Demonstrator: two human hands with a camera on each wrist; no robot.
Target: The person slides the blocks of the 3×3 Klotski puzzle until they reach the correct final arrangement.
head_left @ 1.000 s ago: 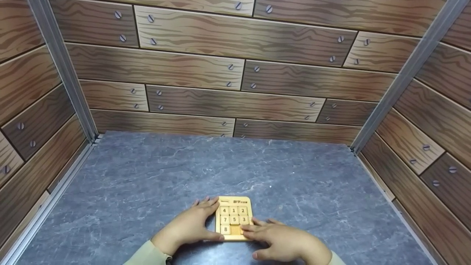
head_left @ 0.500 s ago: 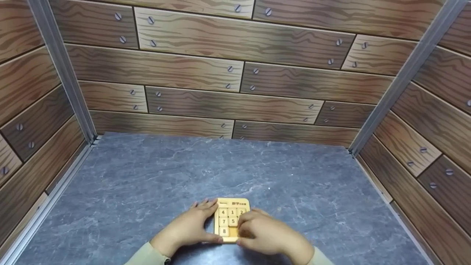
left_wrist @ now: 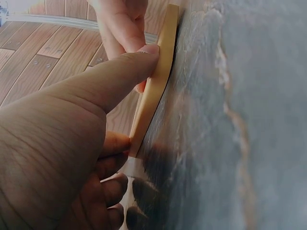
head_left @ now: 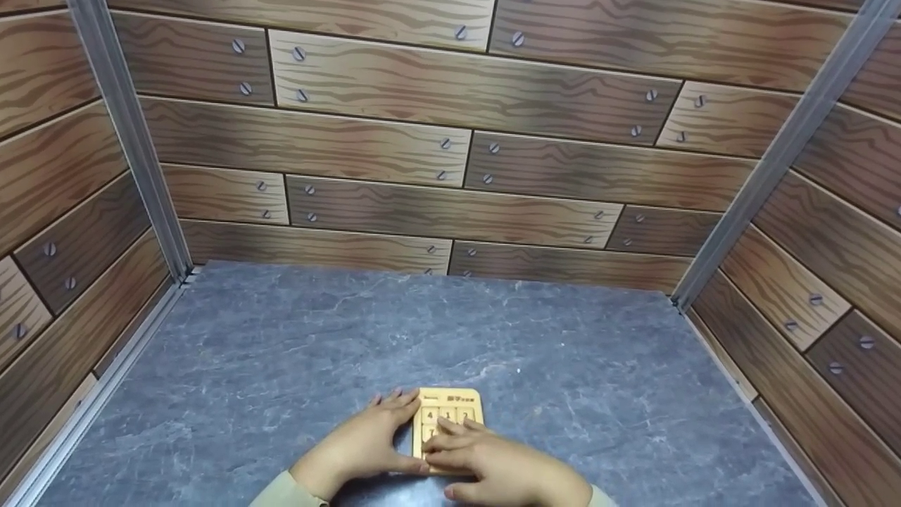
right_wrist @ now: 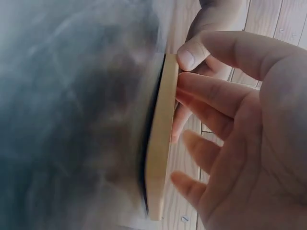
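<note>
A yellow sliding number puzzle (head_left: 450, 394) lies flat on the blue-grey tabletop in front of me. My left hand (head_left: 366, 436) holds it along its left side, thumb at the near corner and fingertips by the far corner. Over the lower tiles is my right hand (head_left: 500, 465), its fingers extended and hiding most of them. Tiles 4, 1 and 2 show in the top row. From the right wrist, two fingertips touch the face of the puzzle (right_wrist: 160, 143), while the thumb and other fingers stand apart from it. The left thumb (left_wrist: 139, 60) presses on the puzzle's edge.
Wood-patterned panels (head_left: 373, 84) enclose the table (head_left: 317, 338) at the back and both sides. Grey metal posts (head_left: 134, 141) stand in the back corners, and a metal rail (head_left: 105, 391) runs along the left edge.
My right hand has moved left over the puzzle, from its right edge to the lower tiles; its fingers were curled half a second ago and are now extended. The left hand stays in place.
</note>
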